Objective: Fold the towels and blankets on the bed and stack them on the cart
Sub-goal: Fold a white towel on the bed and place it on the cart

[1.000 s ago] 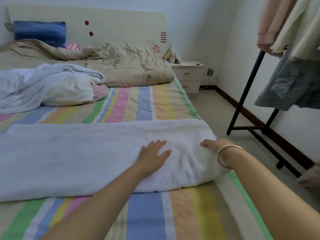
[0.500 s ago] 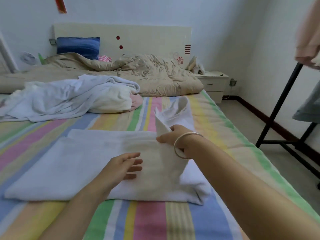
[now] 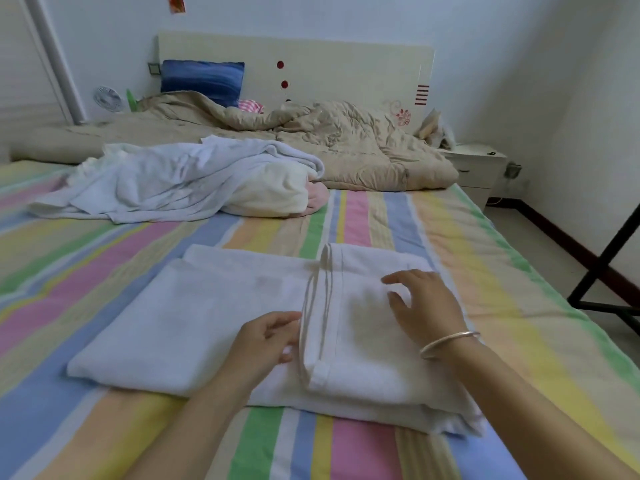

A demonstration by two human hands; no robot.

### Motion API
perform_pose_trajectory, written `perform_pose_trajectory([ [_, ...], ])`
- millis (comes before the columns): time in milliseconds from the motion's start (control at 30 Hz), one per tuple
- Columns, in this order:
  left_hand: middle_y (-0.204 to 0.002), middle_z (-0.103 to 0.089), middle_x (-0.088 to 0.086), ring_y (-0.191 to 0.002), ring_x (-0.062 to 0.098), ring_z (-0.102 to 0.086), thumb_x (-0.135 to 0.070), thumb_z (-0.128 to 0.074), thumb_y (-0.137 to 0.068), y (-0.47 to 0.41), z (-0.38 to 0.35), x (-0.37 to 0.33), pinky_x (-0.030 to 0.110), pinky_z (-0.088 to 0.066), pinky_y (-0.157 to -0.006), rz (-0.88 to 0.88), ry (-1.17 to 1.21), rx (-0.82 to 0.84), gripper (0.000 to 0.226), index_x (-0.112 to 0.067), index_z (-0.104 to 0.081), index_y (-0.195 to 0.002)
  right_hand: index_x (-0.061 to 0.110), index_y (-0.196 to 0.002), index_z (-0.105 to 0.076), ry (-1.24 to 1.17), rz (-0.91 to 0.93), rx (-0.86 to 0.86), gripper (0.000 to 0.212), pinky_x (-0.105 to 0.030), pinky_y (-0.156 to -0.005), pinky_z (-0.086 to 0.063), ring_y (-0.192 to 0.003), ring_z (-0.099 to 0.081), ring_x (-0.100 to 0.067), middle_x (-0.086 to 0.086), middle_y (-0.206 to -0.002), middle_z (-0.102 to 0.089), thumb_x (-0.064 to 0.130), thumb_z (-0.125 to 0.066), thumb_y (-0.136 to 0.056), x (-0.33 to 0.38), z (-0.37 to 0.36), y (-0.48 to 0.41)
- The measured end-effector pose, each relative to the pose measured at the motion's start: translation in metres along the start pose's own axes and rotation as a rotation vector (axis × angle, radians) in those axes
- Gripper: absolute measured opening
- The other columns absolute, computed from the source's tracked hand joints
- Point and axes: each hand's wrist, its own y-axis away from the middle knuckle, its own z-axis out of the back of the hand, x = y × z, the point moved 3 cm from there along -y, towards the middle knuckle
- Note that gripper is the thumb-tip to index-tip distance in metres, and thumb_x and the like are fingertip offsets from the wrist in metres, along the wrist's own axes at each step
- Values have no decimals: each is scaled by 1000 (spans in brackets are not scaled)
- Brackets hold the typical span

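Pale walls close in a small bedroom, and most of the view is taken up by a bed (image 3: 104, 289) covered in a sheet striped pink, blue, green and yellow. A cream headboard (image 3: 346, 64) with red dots stands at its far edge. Just in front of the headboard, a crumpled beige quilt (image 3: 346, 147) lies across the width of the bed. Nearer, toward the left edge, a rumpled white blanket (image 3: 180, 181) is heaped over a cream bundle (image 3: 277, 195).

Close to the near edge lies the white towel (image 3: 194, 323), flat on the sheet and part folded. Its right end is turned over onto the middle, so that a hemmed flap lies on top. A black rack (image 3: 609, 258) stands on the floor past the right edge. A white nightstand (image 3: 474, 164) sits beside the far right corner. A blue pillow (image 3: 202, 79) leans against the headboard.

The right hand (image 3: 426, 306) is over the folded flap with its fingers spread and relaxed, grasping nothing; whether the palm touches the cloth is unclear. The left hand (image 3: 268, 341) pinches the flap's hem between thumb and curled fingertips. A silver bracelet (image 3: 450, 339) circles the right wrist.
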Motion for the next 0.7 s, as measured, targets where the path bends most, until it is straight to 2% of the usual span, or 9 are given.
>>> perform_pose_trajectory([
  [67,-101,-70,-7,-97,7,-64,-24,-62,-94,-11,-9,-9,26,-54,-80,-66,-136,-28,15,-29,-70,-105,29,-140,-44,184,-27,144,51,-33,-114,-20,-140,-28,-23,0,-151,-37,50,-43,-94,-22,-6,0],
  [133,-101,-70,-8,-98,7,-64,-23,-65,-92,-23,-19,-17,28,-53,-88,-87,-177,-25,15,-26,-71,-105,28,-146,-32,210,-70,289,74,-38,-117,-17,-143,-20,-25,0,-155,-26,68,-25,-85,-32,-16,4],
  [167,-102,-70,-6,-99,9,-65,-22,-65,-91,-29,-24,-20,31,-53,-91,-69,-193,-31,15,-25,-71,-105,27,-147,-30,215,-66,328,77,-41,-117,-16,-143,-17,-26,0,-156,-24,70,-22,-84,-33,-21,7],
  [267,-105,-69,-2,-99,17,-65,-21,-65,-88,-49,-34,-25,37,-52,-94,2,-300,-112,21,-23,-65,-109,28,-150,-23,226,-54,357,65,-45,-119,-10,-147,-3,-27,2,-159,-12,59,-34,-94,-33,-26,12],
  [400,-108,-64,-1,-101,22,-64,-30,-76,-79,-59,-36,-28,38,-51,-94,91,-291,-199,40,-16,-58,-112,29,-151,-20,181,-73,384,65,-45,-119,-7,-148,1,-26,3,-161,-7,58,-36,-94,-36,-26,13],
  [500,-91,-61,1,-87,22,-61,-38,-78,-78,-58,-42,-28,31,-50,-81,115,-330,-157,33,-13,-61,-89,31,-150,-20,168,-72,380,63,-46,-119,-6,-148,3,-26,5,-161,-6,58,-36,-95,-35,-28,16],
  [600,-58,-45,1,-59,23,-48,-56,-78,-70,-57,-51,-31,27,-36,-59,137,-328,-99,54,-15,-43,-60,31,-150,-21,168,-74,363,63,-46,-119,-5,-148,3,-26,5,-161,-6,58,-36,-95,-34,-28,18],
  [633,-55,-43,-1,-55,22,-47,-62,-77,-67,-57,-52,-32,27,-34,-55,149,-386,-102,59,-15,-41,-59,31,-150,-21,168,-75,363,63,-47,-119,-5,-148,3,-26,5,-161,-6,58,-36,-95,-34,-28,18],
  [700,-66,-57,-1,-63,19,-58,-65,-76,-66,-58,-54,-33,30,-46,-57,151,-511,-91,60,-9,-54,-70,31,-150,-22,168,-73,362,63,-47,-119,-6,-148,2,-27,5,-160,-8,57,-37,-95,-34,-28,18],
])
